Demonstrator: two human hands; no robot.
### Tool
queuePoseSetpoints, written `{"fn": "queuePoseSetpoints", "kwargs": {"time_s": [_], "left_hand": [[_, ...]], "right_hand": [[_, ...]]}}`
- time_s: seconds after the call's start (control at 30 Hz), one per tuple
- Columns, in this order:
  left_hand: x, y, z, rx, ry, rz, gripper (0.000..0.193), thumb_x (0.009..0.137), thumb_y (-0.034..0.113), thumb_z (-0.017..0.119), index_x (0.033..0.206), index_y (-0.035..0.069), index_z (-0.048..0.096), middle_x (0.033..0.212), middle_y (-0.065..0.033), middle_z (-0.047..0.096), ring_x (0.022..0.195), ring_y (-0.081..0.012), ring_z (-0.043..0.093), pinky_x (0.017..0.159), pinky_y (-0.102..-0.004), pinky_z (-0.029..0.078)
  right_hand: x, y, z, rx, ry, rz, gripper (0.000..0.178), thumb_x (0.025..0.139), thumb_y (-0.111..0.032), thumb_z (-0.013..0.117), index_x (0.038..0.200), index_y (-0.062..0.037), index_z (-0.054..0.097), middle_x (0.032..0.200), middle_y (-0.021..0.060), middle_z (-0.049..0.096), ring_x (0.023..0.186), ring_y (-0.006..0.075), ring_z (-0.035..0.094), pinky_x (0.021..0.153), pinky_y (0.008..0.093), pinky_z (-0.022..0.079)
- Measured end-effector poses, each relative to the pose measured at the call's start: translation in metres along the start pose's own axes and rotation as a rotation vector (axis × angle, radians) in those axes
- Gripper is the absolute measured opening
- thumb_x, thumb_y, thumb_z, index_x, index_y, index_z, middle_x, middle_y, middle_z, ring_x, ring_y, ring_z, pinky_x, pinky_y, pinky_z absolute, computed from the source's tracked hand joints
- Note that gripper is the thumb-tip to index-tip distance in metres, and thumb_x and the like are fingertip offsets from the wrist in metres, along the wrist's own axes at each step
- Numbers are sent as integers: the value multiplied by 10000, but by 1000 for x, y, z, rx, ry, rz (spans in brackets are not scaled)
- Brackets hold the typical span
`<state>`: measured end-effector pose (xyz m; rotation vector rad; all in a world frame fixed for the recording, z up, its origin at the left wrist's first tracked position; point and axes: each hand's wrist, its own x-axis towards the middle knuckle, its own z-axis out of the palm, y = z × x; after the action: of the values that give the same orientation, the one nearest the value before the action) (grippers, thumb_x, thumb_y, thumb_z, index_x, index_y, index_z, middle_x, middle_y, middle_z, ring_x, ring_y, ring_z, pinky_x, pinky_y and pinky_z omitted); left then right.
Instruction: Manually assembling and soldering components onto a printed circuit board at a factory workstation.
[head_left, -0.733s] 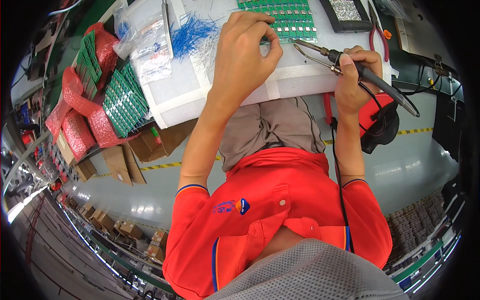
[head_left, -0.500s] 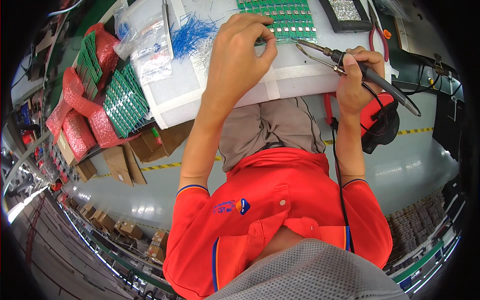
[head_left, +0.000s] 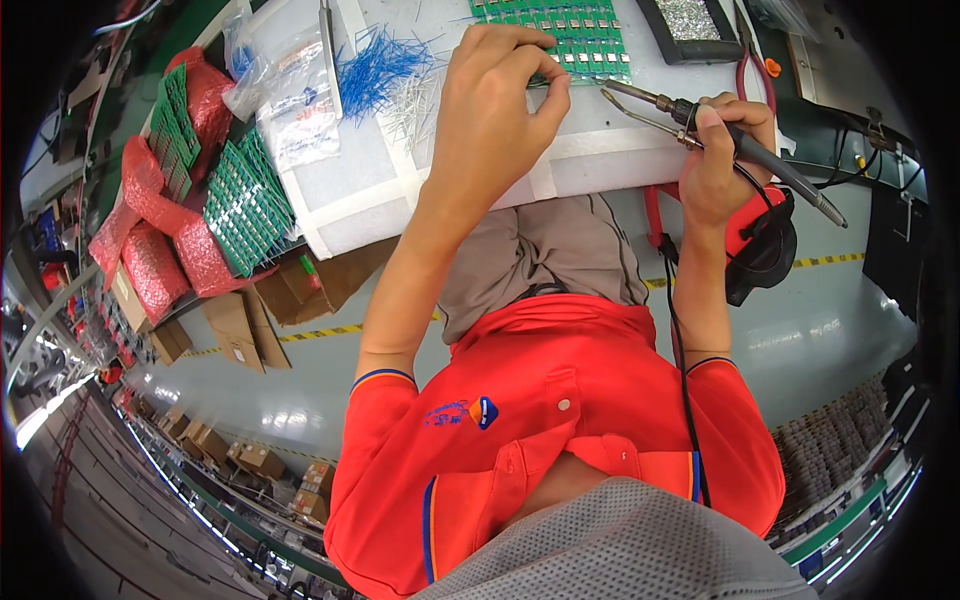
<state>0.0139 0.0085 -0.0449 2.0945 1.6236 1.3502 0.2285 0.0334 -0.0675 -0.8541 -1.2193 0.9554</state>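
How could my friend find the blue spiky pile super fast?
Find the big white work surface at the top. Look between the person's left hand and the clear plastic bag. The pile is a loose tangle of thin blue strands; the neighbouring strands are white.

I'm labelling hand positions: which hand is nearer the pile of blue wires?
Left. The left hand is a little right of the blue wires; the right hand, holding the soldering iron, is much farther right.
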Motion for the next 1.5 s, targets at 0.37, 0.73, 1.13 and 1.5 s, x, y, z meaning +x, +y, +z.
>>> {"fn": "queuePoseSetpoints", "kwargs": {"time_s": [0.37,0.73,1.13,1.5], "left_hand": [[-1,-1,5,18,15,-8,77,734,30,732,739,-4,663,982,-108,697,945,-297,611,813,-400,512],[-1,-2,4,20,9,0,75,737,34,735,739,1,667,983,-106,700,959,-302,609,829,-404,506],[-1,-2,5,25,6,-3,74,730,32,736,740,4,668,977,-104,700,957,-300,608,833,-405,502],[0,-2,4,30,-8,-1,70,729,29,730,736,1,666,982,-107,698,962,-303,606,838,-406,503]], "right_hand": [[-1,-1,4,-38,-24,-6,119,860,57,610,886,-9,514,730,74,545,661,111,482,624,245,408],[-1,-1,5,-69,-48,-8,127,866,48,615,883,-11,504,712,61,534,652,105,461,620,241,385],[-3,1,3,-84,-99,-44,138,873,41,618,916,-14,499,745,54,528,690,107,471,641,237,392],[-2,0,1,36,21,-43,152,800,97,565,882,-7,491,757,94,538,708,154,481,739,309,472]]}}
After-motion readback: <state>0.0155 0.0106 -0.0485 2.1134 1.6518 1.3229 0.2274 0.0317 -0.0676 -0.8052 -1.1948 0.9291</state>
